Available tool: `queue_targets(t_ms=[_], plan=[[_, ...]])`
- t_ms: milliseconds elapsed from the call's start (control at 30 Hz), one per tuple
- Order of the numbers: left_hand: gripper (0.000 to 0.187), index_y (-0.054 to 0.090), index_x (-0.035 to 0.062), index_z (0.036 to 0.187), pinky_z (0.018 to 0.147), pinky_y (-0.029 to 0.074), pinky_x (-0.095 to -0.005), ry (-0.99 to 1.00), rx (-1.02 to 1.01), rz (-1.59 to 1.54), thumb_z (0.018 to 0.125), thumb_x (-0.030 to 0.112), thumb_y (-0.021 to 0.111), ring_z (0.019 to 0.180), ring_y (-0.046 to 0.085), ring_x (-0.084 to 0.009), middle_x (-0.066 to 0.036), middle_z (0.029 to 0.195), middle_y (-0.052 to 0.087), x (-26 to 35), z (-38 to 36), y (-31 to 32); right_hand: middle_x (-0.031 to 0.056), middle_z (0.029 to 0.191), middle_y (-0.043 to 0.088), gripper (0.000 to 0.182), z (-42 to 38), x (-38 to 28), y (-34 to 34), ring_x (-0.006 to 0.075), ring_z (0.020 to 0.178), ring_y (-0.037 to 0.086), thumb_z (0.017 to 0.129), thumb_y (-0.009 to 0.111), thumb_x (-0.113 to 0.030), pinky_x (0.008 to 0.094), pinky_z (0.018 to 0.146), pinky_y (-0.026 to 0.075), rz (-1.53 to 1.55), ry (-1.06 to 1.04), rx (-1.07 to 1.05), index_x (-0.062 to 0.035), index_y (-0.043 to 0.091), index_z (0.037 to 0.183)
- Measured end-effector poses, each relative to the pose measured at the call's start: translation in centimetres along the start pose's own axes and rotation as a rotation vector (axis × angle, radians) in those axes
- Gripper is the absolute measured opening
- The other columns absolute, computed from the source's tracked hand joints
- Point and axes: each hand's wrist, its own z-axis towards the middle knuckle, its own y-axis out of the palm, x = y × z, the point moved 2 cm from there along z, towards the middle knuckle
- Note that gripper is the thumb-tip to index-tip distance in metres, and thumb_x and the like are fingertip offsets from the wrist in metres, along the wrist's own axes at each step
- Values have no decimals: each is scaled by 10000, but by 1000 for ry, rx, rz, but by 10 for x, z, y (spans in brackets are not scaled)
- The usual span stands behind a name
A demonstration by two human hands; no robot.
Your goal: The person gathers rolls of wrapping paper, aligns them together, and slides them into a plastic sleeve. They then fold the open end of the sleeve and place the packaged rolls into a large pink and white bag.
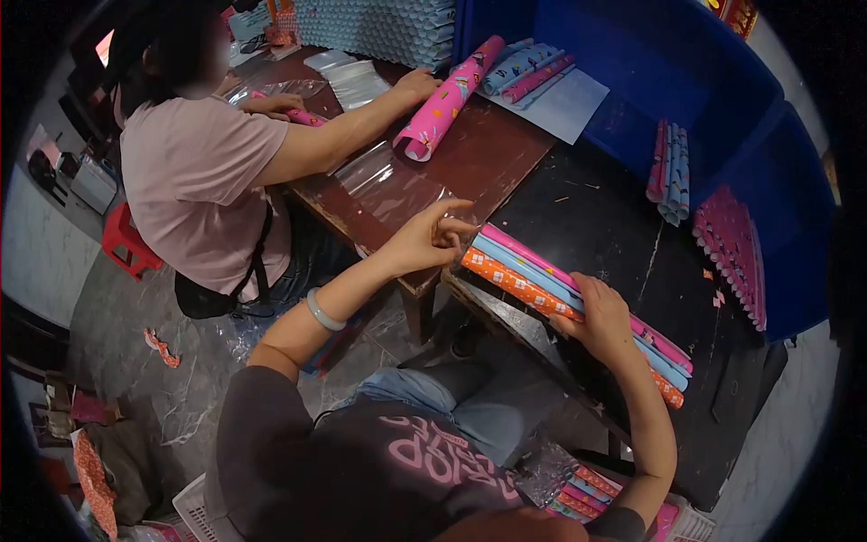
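Note:
My right hand (596,316) is wrapped over a bundle of wrapping paper rolls (524,275), pink, light blue and orange with white patterns. The bundle lies slantwise along the front of the black tabletop. At its left end my left hand (440,237) has bent fingers, pinching what looks like the clear plastic sleeve (462,217) around the rolls. The sleeve's exact edge is hard to make out. A bracelet circles my left forearm.
A co-worker (208,163) sits left at a brown table (506,167) with a large pink roll (452,95) and clear bags (357,81). Blue bins (668,68) hold rolls (670,172) and a pink stack (731,253) at right. More bundles (587,492) lie in a basket below.

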Motion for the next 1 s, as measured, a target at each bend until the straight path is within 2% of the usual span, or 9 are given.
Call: queue_targets(t_ms=[233,333,367,433,467,567,767,900,1000], plan=[[634,343,71,1390,730,453,-207,28,92,-55,817,-100,554,832,539,-56,-137,1193,602,5,11,-10,173,1019,616,633,3,-3,-4,354,924,612,685,808,-308,423,800,488,17,-55,-5,-11,524,1167],[546,377,36,1360,852,461,-250,80,-22,36,849,-82,529,1034,572,-111,-122,1260,561,-1,17,-3,168,1031,616,633,2,-1,0,351,932,611,692,797,-329,422,808,486,1,-59,-12,-16,525,1171],[538,381,32,1375,959,426,-293,12,-190,89,867,-59,531,1175,521,-157,-124,1330,499,-8,20,-6,167,1037,615,635,2,0,1,351,940,609,695,794,-336,423,815,484,-5,-45,-19,-16,525,1173],[568,370,47,1404,1018,386,-317,-31,-270,42,882,21,593,1234,471,-178,-122,1365,461,16,11,4,167,1040,614,637,2,-1,-3,350,947,607,696,792,-339,424,825,480,-11,-51,-32,-16,524,1175],[712,361,56,1421,1032,379,-346,82,-284,297,824,178,730,1260,456,-224,-140,1371,454,21,6,3,167,1043,613,639,3,0,-4,350,954,605,698,790,-342,425,835,476,-15,-64,-42,-15,523,1178],[898,442,55,1375,1025,386,-380,395,-326,716,630,310,873,1208,495,-299,-169,1338,486,20,7,6,161,1064,604,661,2,2,-1,326,952,592,699,785,-360,413,809,466,-24,-90,-48,-24,517,1201],[714,573,33,1244,966,440,-359,254,-210,529,625,239,863,1130,561,-285,-140,1230,592,15,8,9,179,1078,595,720,6,-3,-5,344,986,576,691,787,-391,418,832,456,-5,-62,-102,10,500,1216],[672,569,40,1260,984,432,-358,258,-223,586,659,157,847,1150,560,-253,-130,1254,587,12,9,12,170,1112,589,689,37,-36,11,339,1039,555,741,745,-382,425,855,456,52,-145,-28,20,488,1238],[662,595,46,1219,939,459,-357,272,-152,575,616,155,846,1111,585,-280,-147,1201,614,14,4,14,159,1120,592,644,58,-49,28,331,1031,561,754,736,-350,427,853,464,91,-118,-45,4,496,1235]])
